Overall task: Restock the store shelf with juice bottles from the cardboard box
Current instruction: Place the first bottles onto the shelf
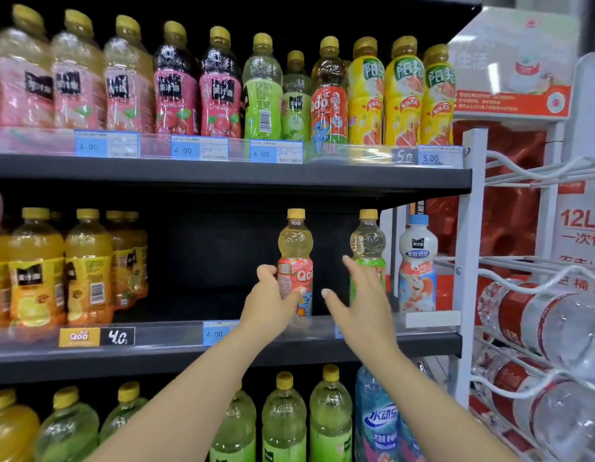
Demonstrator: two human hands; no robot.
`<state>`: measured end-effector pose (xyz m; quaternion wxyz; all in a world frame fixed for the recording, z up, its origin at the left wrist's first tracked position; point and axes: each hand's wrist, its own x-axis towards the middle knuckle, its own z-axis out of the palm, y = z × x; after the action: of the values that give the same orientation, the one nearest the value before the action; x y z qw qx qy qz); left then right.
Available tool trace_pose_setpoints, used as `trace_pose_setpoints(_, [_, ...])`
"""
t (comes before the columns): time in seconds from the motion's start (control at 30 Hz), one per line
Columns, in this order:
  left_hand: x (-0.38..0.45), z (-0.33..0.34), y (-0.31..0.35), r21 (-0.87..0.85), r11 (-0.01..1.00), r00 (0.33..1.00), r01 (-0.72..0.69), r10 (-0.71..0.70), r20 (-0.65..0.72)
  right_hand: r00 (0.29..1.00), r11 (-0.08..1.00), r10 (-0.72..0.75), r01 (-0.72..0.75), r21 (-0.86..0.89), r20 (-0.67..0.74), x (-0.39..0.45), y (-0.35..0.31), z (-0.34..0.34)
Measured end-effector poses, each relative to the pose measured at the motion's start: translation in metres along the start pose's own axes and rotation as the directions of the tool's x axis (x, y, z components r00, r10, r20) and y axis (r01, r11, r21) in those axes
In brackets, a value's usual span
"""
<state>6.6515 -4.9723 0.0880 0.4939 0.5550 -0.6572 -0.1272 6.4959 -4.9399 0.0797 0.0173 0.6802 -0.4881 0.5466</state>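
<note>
On the middle shelf (176, 353) stands a pale juice bottle with a red Qoo label and yellow cap (295, 248). My left hand (271, 300) grips its lower part, fingers curled round the label. To its right stands a second pale bottle with a green label (368, 243). My right hand (358, 295) is spread in front of that bottle with straight fingers and holds nothing. The cardboard box is out of view.
Orange juice bottles (61, 268) fill the shelf's left part, with a dark gap between them and the Qoo bottle. A white milk-drink bottle (418, 261) stands at the shelf's right end. Full rows of bottles are above and below. A white wire rack of large water jugs (539, 325) stands right.
</note>
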Motion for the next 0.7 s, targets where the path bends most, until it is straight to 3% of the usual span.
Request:
trace_pose_setpoints(0.17, [0.003,-0.041,-0.017,-0.051,0.998,0.996,0.02,-0.016,0.088,0.943,0.988,0.126,-0.149,0.052,0.309,0.015,-0.037,0.039])
trace_pose_setpoints(0.37, [-0.001,-0.111,-0.055,0.007,1.0,0.994,0.021,-0.022,0.108,0.813,0.967,0.057,-0.189,0.17,0.579,0.028,-0.082,0.08])
trace_pose_setpoints(0.53, [-0.01,-0.164,-0.079,0.082,0.996,0.999,0.016,-0.019,0.03,0.787,0.972,0.0,-0.144,0.184,0.616,0.031,-0.119,0.122])
trace_pose_setpoints(0.7, [-0.017,-0.196,-0.1,0.091,0.995,0.999,0.034,-0.035,0.002,0.82,0.978,-0.048,-0.076,0.193,0.571,0.023,-0.153,0.159])
